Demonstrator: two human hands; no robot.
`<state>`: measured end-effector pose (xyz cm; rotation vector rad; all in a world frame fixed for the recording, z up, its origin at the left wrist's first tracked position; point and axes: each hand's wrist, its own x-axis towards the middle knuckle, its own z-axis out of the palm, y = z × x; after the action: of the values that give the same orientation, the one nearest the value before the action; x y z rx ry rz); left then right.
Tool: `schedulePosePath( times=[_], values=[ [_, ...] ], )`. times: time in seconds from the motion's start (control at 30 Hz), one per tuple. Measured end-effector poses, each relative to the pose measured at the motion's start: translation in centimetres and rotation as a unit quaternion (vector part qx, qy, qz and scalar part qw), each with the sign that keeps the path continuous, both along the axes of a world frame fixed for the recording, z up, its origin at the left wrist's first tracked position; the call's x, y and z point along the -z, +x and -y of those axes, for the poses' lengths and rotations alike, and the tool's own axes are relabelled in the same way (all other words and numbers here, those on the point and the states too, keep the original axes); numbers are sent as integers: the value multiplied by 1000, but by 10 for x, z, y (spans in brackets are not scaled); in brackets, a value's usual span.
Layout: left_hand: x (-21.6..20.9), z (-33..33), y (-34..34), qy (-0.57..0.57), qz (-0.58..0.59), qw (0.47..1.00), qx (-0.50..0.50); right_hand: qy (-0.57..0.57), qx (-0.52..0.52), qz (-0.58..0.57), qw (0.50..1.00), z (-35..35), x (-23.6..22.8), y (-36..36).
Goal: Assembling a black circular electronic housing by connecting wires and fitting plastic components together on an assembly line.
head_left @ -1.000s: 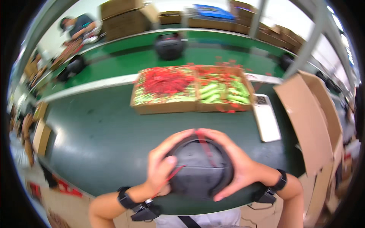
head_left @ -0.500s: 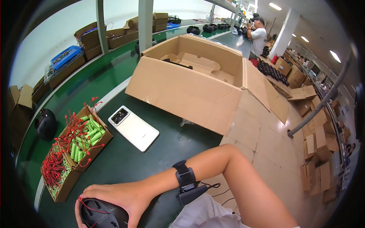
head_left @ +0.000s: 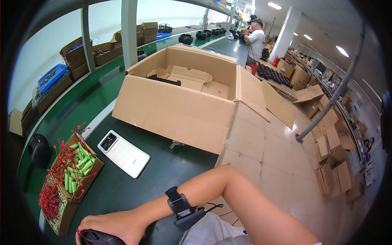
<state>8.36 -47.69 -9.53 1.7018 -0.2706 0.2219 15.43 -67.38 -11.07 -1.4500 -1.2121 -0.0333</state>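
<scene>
Right hand (head_left: 114, 226) is spread wide and curled over the rounded black housing (head_left: 102, 238), fingers bent down its left side, so the grip is closed to the part's own width. Left hand is out of view; its grip cannot be told. The housing lies directly beneath the right palm, touching it, on the near side of the table (head_left: 122, 194); the lower picture edge cuts it off, so no long axis can be read, nor whether it rests or is lifted. A red wire (head_left: 90, 240) crosses its top. Beyond the fingers, along the table's far edge, stand two joined cardboard trays (head_left: 87, 189) of green cells (head_left: 73, 175) with red leads. A white phone (head_left: 123, 154) lies between these and an open carton (head_left: 171, 112) at the right end. Past the far edge, a green belt (head_left: 67, 118) carries another black housing (head_left: 39, 151); farther off, a co-worker (head_left: 256, 42) stands.
</scene>
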Motion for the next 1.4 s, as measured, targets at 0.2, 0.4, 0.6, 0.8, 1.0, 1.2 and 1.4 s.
schedulePosePath(
  times=[0.2, 0.4, 0.6, 0.8, 1.0, 1.2, 1.4],
  values=[
    [3, -2, 0, 16, 9, 1000, -18, 11, 0, 0, 1000, -3, 4, 1],
    [5, -4, 0, -12, -7, 1000, -17, 11, 0, 3, 1000, -3, 3, 2],
    [2, -1, 0, -1, -3, 1000, -15, 6, 5, 4, 1000, -3, 3, 2],
    [2, -1, 0, -13, -6, 1000, -15, 7, 2, 5, 1000, -2, 2, 1],
    [-3, 3, 0, 5, -9, 1000, -19, 5, 1, 2, 1000, -3, 4, 2],
    [-9, 5, -2, 9, -30, 999, -25, -11, 4, -5, 1000, -1, 2, 1],
    [-4, 0, -1, -10, -25, 999, -20, -15, 2, -2, 1000, -2, 1, 2]
  ],
)
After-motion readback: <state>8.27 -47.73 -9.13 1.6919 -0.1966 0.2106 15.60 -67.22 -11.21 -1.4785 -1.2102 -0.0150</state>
